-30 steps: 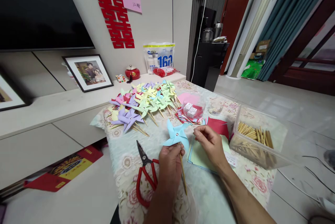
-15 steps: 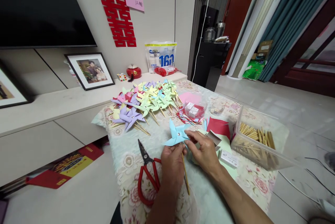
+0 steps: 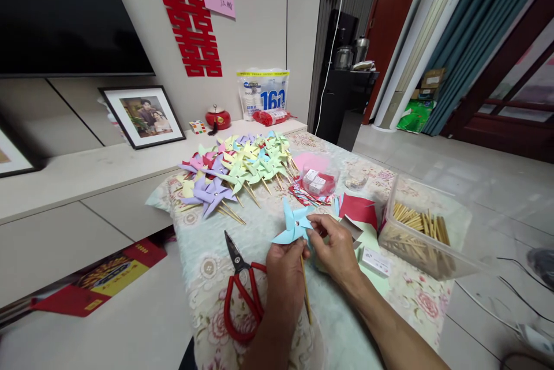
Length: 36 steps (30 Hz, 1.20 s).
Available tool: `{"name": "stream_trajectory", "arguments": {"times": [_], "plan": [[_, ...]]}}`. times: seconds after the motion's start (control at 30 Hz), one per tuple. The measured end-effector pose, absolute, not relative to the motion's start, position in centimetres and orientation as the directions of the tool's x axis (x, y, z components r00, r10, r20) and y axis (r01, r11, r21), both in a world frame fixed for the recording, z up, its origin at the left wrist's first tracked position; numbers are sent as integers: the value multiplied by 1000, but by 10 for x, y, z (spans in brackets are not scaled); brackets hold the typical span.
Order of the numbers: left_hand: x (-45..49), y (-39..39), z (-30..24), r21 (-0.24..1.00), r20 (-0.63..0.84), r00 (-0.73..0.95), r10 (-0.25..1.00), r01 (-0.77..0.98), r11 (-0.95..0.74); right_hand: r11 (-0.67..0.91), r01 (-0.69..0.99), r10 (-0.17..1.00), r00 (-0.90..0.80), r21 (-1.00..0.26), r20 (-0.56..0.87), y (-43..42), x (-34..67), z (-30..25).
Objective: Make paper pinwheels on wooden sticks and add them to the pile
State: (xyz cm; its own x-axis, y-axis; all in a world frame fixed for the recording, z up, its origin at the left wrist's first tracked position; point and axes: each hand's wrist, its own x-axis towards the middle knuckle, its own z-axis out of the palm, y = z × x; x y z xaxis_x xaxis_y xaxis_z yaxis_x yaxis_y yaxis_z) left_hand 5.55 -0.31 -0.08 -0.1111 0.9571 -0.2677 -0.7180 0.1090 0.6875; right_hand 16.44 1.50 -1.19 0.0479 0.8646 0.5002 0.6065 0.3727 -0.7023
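A light blue paper pinwheel (image 3: 291, 230) on a thin wooden stick (image 3: 307, 292) is held up over the near part of the table. My left hand (image 3: 285, 277) is closed around the stick just below the blades. With thumb and forefinger, my right hand (image 3: 331, 243) pinches the pinwheel's right-hand blade; part of that blade is hidden by the fingers. A small round fastener shows at the pinwheel's centre. Left of my left hand lie scissors (image 3: 242, 289) with red handles, partly covered by my forearm. Beyond them, finished-looking pinwheels (image 3: 236, 171) in several colours lie in a heap.
To the right stands a clear plastic bin (image 3: 426, 243) of short wooden sticks. A small white box (image 3: 375, 261) lies on green paper beside red paper (image 3: 358, 210). Behind are a round clear container (image 3: 319, 180) and a cabinet (image 3: 78, 185) with a framed photo (image 3: 145, 116).
The view has shifted slightly, so the surroundings sit a little further left. Both hands keep their hold on the pinwheel, whose blades have turned very little, if at all.
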Motion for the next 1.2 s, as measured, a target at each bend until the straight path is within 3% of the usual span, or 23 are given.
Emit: {"name": "stream_trajectory", "arguments": {"times": [0.3, 0.6, 0.73, 0.97, 1.2], "plan": [[58, -1, -12, 673, -227, -70, 971, -732, 105, 409, 606, 828, 68, -683, 556, 15, 160, -10], [51, -2, -3, 619, -304, -63, 951, -771, 147, 471, 588, 813, 0, -658, 583, 12, 163, -4], [49, -3, 0, 629, -295, -22, 955, -757, 177, 497, 575, 759, 73, -649, 647, 12, 175, 3], [52, -6, 1, 671, -333, 81, 939, -679, 296, 498, 530, 804, 13, -686, 594, 20, 189, -1], [53, -7, -2, 684, -305, 107, 946, -667, 296, 485, 482, 837, -15, -730, 547, 20, 185, 0]]}}
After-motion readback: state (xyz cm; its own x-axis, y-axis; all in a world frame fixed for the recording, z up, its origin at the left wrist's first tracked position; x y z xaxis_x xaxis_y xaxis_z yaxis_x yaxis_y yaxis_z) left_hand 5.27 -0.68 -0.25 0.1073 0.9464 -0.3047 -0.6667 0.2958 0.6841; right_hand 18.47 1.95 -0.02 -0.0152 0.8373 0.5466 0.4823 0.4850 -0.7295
